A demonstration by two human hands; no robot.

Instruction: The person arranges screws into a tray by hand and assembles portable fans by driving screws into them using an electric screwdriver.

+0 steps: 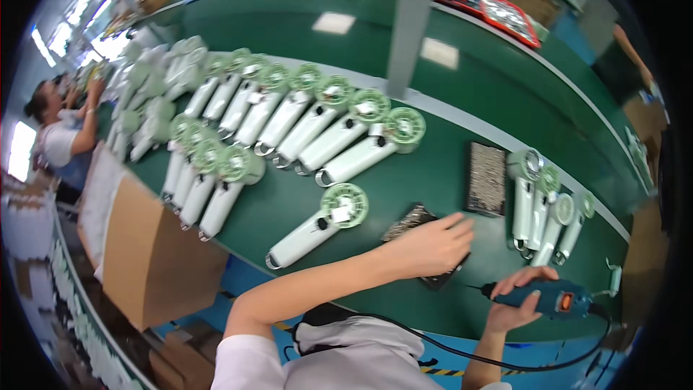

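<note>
My right hand (516,300) grips a blue electric screwdriver (552,297), its thin bit pointing left. My left hand (437,245) is over a small dark tray (410,221) of tiny metal pieces, covering its middle. The left fingers are bent and close together; whether a piece is between them is hidden. A pale green handheld fan (307,238) lies to the left of that tray, its round head open and a small white part inside. Beyond the left hand sits a second dark tray (487,180), filled with small metal pieces like screws.
Rows of similar fan bodies (303,126) cover the left of the green table; several more (541,209) lie at the right. A grey post (411,29) stands behind. Red trays (505,18) hold parts farther back. A cardboard box (159,245) and another person (61,130) are at left.
</note>
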